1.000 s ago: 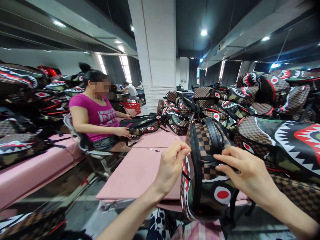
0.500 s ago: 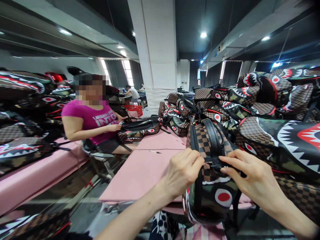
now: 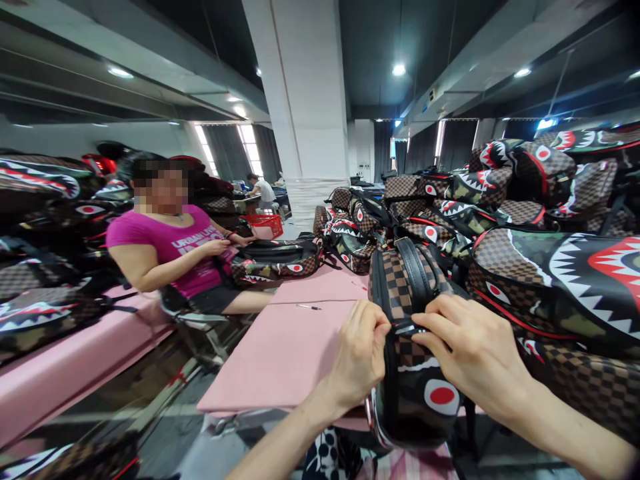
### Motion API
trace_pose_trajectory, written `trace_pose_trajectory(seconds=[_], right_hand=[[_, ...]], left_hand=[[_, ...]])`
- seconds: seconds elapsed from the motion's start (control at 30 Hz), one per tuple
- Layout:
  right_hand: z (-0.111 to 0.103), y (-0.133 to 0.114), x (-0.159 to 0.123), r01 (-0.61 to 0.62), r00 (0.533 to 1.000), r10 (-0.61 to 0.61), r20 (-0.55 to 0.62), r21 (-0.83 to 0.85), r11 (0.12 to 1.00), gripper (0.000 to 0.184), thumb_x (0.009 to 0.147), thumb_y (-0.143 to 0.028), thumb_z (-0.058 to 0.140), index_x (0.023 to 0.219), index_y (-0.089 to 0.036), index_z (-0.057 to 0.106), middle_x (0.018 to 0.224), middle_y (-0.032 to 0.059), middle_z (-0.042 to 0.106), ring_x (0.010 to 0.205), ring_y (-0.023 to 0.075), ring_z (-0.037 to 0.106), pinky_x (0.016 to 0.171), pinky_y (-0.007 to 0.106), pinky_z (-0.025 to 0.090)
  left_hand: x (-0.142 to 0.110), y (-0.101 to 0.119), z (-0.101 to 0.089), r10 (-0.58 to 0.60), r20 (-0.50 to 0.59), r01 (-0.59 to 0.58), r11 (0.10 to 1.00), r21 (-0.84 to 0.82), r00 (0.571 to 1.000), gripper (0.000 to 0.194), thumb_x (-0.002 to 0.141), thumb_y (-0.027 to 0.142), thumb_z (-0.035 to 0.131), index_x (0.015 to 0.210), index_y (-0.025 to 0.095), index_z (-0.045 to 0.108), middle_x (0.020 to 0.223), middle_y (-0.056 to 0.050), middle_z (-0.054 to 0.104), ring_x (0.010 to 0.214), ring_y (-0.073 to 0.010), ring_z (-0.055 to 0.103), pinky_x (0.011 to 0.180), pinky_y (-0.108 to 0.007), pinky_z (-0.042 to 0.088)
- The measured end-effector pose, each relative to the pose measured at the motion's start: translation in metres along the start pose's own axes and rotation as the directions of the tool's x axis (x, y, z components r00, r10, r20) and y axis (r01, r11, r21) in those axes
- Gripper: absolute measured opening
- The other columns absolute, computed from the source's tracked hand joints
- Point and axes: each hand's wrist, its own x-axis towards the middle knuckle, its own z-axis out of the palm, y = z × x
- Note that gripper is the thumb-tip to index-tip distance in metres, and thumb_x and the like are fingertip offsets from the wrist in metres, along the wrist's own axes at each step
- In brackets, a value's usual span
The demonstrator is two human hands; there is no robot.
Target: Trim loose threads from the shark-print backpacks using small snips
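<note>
A backpack (image 3: 415, 413) with brown checks, camouflage and a red-and-white eye stands at the front edge of the pink table, its black carry handle (image 3: 414, 273) on top. At its near top, a short narrow black strip (image 3: 406, 328) spans between my hands. My left hand (image 3: 360, 343) is closed, fingertips pinching at the strip's left end beside the zip edge. From the right, my right hand (image 3: 467, 340) pinches the other end between thumb and forefinger, where something small and shiny shows. Exactly what the fingertips grip is partly hidden.
Similar backpacks (image 3: 530, 267) are piled close on my right and at the back. A pen (image 3: 309, 307) lies on the pink table (image 3: 280, 353). Across to the left sits a co-worker (image 3: 173, 247) with another backpack (image 3: 277, 260). A red basket (image 3: 267, 225) stands beyond.
Both hands have shifted slightly left, and my right hand has come closer to my left. The view has turned a little. The co-worker's hands have lifted from the other backpack.
</note>
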Motion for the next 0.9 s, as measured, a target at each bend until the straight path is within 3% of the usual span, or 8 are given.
trace_pose_trajectory(seconds=[0.73,0.83,0.9], right_hand=[[-0.001,-0.01,0.007,0.015,0.998,-0.012,0.065,-0.038,0.999,0.015,0.085,-0.018,0.052,0.077,-0.019,0.065,0.071,0.0021,0.058,0.063,0.0151,0.051,0.057,0.028,0.034],[-0.002,-0.001,0.002,-0.021,0.998,0.019,0.053,0.046,0.999,0.017,0.087,-0.02,0.049,0.079,-0.019,0.064,0.074,0.0027,0.059,0.066,0.0151,0.052,0.06,0.028,0.038],[-0.005,0.012,-0.006,-0.077,0.995,0.062,0.083,0.191,0.979,0.015,0.088,-0.024,0.048,0.087,-0.02,0.063,0.083,0.0035,0.06,0.073,0.0151,0.055,0.065,0.026,0.042]], left_hand=[[-0.001,0.004,0.002,0.013,-0.013,-0.013,1.0,0.019,1.0,0.016,0.087,0.011,0.036,0.073,0.018,0.039,0.071,-0.004,0.047,0.068,-0.0144,0.043,0.06,-0.026,0.035],[-0.005,-0.007,-0.012,-0.03,0.002,0.03,0.998,0.058,1.0,0.019,0.088,0.015,0.033,0.07,0.018,0.04,0.07,-0.004,0.048,0.067,-0.0144,0.046,0.06,-0.026,0.037],[-0.01,-0.024,-0.034,-0.128,0.123,0.107,0.98,0.169,0.984,0.025,0.089,0.021,0.031,0.067,0.018,0.044,0.068,-0.005,0.052,0.065,-0.015,0.049,0.06,-0.027,0.039]])
